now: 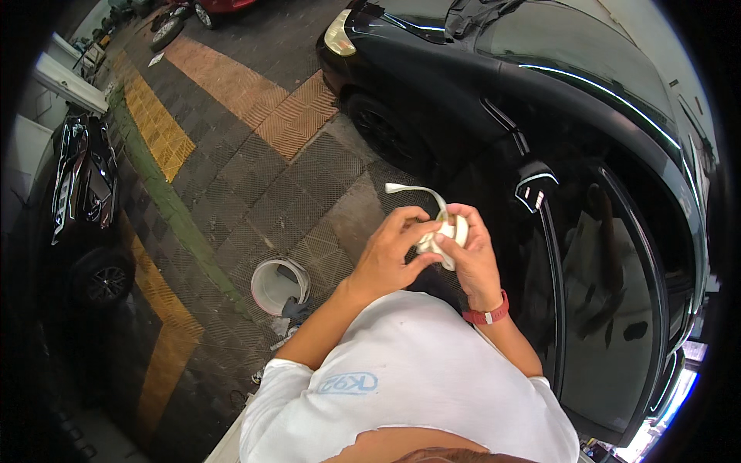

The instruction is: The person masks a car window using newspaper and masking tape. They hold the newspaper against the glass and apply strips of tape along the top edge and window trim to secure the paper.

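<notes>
In front of my chest, beside the black car, both hands meet on a bundled white strip, cloth or tape, I cannot tell which. My left hand pinches its left side between thumb and fingers. Wrapped around the right side is my right hand, its thumb pressing on the front. A loose tail of the strip curls up and to the left above my fingers. Part of the bundle is hidden behind the fingers. A red wristband is on my right wrist.
The black car stands close on my right, its side mirror near my right hand. A white bucket with a dark glove over its rim sits on the tiled floor. Another dark car stands at left.
</notes>
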The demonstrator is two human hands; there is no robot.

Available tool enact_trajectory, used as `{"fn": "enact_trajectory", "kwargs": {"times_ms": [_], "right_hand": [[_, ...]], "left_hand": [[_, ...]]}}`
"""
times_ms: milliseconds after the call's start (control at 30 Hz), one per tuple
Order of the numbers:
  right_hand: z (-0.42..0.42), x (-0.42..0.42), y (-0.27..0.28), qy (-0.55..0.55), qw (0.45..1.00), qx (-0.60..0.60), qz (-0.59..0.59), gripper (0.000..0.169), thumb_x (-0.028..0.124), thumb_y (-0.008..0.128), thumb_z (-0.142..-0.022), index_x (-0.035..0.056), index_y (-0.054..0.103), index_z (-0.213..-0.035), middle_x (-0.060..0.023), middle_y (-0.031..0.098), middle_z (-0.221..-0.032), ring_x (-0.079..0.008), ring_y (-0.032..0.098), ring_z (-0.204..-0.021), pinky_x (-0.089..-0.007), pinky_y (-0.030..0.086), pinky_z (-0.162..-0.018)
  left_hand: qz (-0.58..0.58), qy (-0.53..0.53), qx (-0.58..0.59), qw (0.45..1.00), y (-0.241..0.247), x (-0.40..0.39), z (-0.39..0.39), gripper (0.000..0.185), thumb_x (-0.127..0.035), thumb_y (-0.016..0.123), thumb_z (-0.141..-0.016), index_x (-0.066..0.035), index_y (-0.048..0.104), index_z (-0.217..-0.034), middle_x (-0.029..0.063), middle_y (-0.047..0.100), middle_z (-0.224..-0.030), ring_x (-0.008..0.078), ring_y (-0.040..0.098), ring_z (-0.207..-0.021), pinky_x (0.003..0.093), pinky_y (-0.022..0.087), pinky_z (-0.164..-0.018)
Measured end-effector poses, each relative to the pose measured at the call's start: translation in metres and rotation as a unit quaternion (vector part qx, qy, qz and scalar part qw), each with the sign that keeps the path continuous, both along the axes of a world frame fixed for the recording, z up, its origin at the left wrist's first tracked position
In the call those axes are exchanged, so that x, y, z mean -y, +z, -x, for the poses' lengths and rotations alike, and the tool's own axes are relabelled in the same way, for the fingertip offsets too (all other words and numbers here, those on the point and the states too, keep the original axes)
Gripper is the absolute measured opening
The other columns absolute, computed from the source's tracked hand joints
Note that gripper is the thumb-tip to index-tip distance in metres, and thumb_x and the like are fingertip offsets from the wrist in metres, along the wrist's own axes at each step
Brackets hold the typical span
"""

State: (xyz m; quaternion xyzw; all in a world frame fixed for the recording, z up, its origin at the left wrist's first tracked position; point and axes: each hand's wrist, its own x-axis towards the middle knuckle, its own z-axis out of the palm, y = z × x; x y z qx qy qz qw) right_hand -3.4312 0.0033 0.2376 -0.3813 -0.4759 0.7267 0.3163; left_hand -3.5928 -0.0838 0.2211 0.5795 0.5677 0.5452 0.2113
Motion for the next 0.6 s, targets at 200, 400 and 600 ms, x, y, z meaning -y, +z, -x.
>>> {"fn": "enact_trajectory", "kwargs": {"times_ms": [200,400,600], "right_hand": [[0.105,-0.078,-0.027,0.195,0.979,-0.015,0.061,0.049,0.01,0.082,-0.093,0.006,0.059,-0.136,0.0013,0.06,-0.104,-0.0062,0.06,-0.089,-0.0234,0.052,-0.077],[0.245,-0.196,-0.054,0.253,0.965,0.052,-0.048,0.039,0.027,0.077,-0.099,0.0042,0.064,-0.128,0.0041,0.063,-0.093,-0.0057,0.058,-0.079,-0.0241,0.048,-0.069],[0.36,-0.285,-0.048,0.262,0.962,0.044,-0.058,0.041,0.033,0.075,-0.1,0.0067,0.065,-0.129,0.0023,0.068,-0.099,-0.0065,0.065,-0.086,-0.0237,0.049,-0.07]], "left_hand": [[0.033,0.191,-0.019,0.981,-0.055,-0.031,0.09,0.02,-0.001,0.08,-0.086,-0.002,0.067,-0.101,0.0184,0.074,-0.123,0.03,0.073,-0.108,0.039,0.058,-0.091],[0.152,0.389,0.029,0.908,-0.041,-0.048,0.192,0.015,-0.006,0.065,-0.102,-0.001,0.061,-0.115,0.0173,0.07,-0.114,0.0238,0.069,-0.099,0.0379,0.054,-0.089],[0.269,0.448,-0.046,0.851,-0.044,-0.057,0.284,0.042,-0.031,0.041,-0.113,-0.003,0.062,-0.137,0.0158,0.059,-0.123,0.0288,0.058,-0.114,0.0398,0.045,-0.101]]}}
